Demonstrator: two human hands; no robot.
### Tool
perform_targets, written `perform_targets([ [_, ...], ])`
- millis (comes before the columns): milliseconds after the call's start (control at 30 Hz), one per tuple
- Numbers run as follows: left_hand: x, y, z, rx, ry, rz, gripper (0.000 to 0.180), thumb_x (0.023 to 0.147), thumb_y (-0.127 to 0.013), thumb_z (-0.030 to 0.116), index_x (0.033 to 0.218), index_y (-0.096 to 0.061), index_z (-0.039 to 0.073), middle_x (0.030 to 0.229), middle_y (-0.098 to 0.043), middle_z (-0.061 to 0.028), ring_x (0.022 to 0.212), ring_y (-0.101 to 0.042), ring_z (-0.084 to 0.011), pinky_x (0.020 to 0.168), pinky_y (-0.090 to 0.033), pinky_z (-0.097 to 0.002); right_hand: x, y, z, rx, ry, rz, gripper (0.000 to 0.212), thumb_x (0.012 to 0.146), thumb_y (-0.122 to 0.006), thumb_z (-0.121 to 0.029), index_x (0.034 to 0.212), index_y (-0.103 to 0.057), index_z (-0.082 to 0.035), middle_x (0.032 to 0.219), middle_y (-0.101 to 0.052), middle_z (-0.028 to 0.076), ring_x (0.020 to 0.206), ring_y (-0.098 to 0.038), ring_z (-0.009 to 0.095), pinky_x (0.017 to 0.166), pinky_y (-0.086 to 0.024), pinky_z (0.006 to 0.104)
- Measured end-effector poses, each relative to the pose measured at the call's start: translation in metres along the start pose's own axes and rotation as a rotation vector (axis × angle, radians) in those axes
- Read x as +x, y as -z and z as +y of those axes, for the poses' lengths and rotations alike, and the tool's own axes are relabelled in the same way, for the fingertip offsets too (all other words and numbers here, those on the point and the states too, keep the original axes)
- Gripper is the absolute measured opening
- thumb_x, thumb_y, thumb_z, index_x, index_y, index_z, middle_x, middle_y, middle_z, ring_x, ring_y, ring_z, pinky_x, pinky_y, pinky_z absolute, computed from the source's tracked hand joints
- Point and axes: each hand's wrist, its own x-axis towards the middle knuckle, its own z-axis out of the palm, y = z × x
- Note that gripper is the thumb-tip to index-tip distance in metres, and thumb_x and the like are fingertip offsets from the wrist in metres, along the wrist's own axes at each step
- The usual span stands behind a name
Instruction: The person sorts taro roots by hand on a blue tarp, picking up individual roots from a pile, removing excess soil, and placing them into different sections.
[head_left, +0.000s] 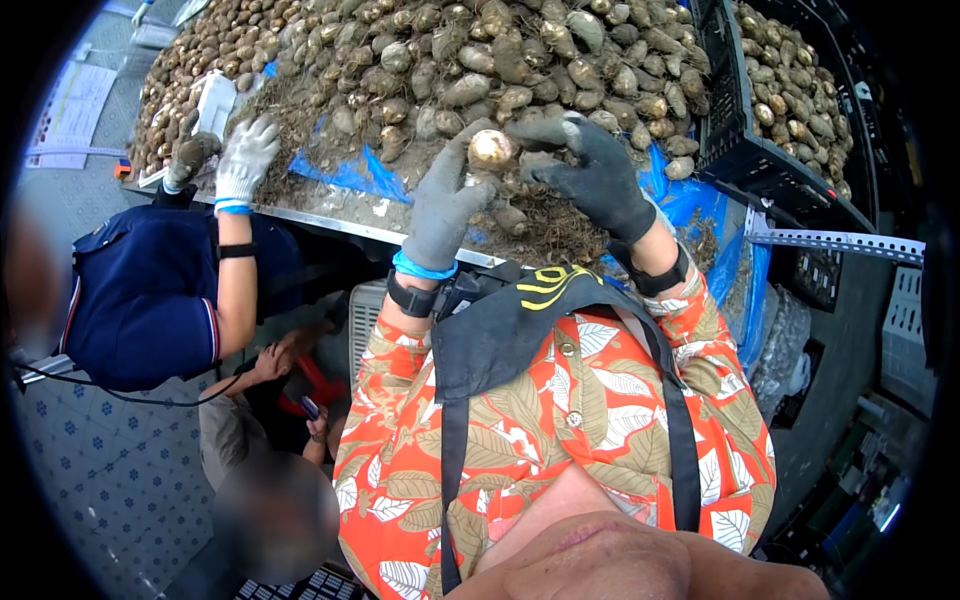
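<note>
My left hand [448, 205], in a grey glove, is closed around a small taro corm [491, 149] with a pale, round end facing up. Just to the right is my right hand [598, 182] in a darker glove, its fingers curved and apart. The index fingertip reaches close to the corm's right side; whether it touches is unclear. Nothing shows held in that hand. Beyond both hands rises a large heap of brown, hairy taro corms [465, 90]. Loose root fibres and dirt [555, 228] lie below the hands.
A black plastic crate [745, 150] of corms stands at the right. Blue plastic sheeting [350, 178] shows along the metal table edge [375, 232]. At the left, a co-worker in navy [150, 290] has gloved hands at the heap; another person [235, 430] sits below, holding a phone.
</note>
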Motion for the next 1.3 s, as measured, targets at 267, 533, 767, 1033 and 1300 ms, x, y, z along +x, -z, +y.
perform_targets([
  [267, 0.002, -0.004, -0.006, 0.154, -0.110, 0.081, 0.058, 0.079, -0.055, 0.013, 0.133, -0.044, -0.004, 0.122, -0.054, -0.0103, 0.108, -0.053, -0.0165, 0.094, -0.042, -0.0288, -0.001, -0.013, 0.023, -0.205, 0.241, -0.157, 0.017, 0.078, -0.065, -0.008, 0.095, -0.069, -0.008, 0.090, -0.066, 0.011, 0.083, -0.062, 0.029, 0.075, -0.048, 0.0368],
  [533, 0.002, -0.024, 0.016, 0.082, -0.135, 0.127, 0.063, 0.076, -0.061, 0.012, 0.135, -0.042, -0.004, 0.125, -0.053, -0.0119, 0.117, -0.050, -0.0185, 0.099, -0.040, -0.0308, -0.002, 0.010, 0.000, 0.136, -0.156, 0.038, 0.025, 0.079, -0.069, -0.019, 0.101, -0.068, -0.008, 0.096, -0.067, 0.008, 0.084, -0.064, 0.018, 0.076, -0.051, 0.0312],
  [767, 0.006, -0.019, -0.002, 0.346, -0.175, 0.215, 0.061, 0.073, -0.062, -0.003, 0.132, -0.048, -0.001, 0.125, -0.056, -0.0110, 0.115, -0.052, -0.0167, 0.099, -0.041, -0.0308, 0.002, -0.018, 0.012, 0.129, -0.065, 0.110, 0.022, 0.081, -0.064, -0.019, 0.100, -0.066, -0.007, 0.090, -0.065, 0.010, 0.084, -0.063, 0.025, 0.073, -0.050, 0.0359],
  [1033, 0.008, -0.007, 0.005, 0.292, -0.204, 0.238, 0.059, 0.071, -0.062, -0.003, 0.129, -0.052, 0.002, 0.124, -0.059, -0.0103, 0.113, -0.056, -0.0170, 0.096, -0.044, -0.0297, 0.002, -0.007, 0.009, -0.052, 0.044, -0.362, 0.020, 0.082, -0.062, -0.021, 0.097, -0.065, -0.008, 0.100, -0.064, 0.009, 0.087, -0.062, 0.027, 0.077, -0.049, 0.0342],
  [1300, 0.003, -0.016, 0.025, 0.421, 0.063, 0.095, 0.058, 0.073, -0.063, 0.003, 0.129, -0.050, 0.000, 0.115, -0.062, -0.0097, 0.105, -0.058, -0.0158, 0.090, -0.046, -0.0281, 0.032, -0.013, 0.004, -0.130, 0.321, 0.000, 0.031, 0.079, -0.064, -0.024, 0.108, -0.067, -0.013, 0.120, -0.058, 0.013, 0.117, -0.050, 0.032, 0.098, -0.039, 0.0402],
])
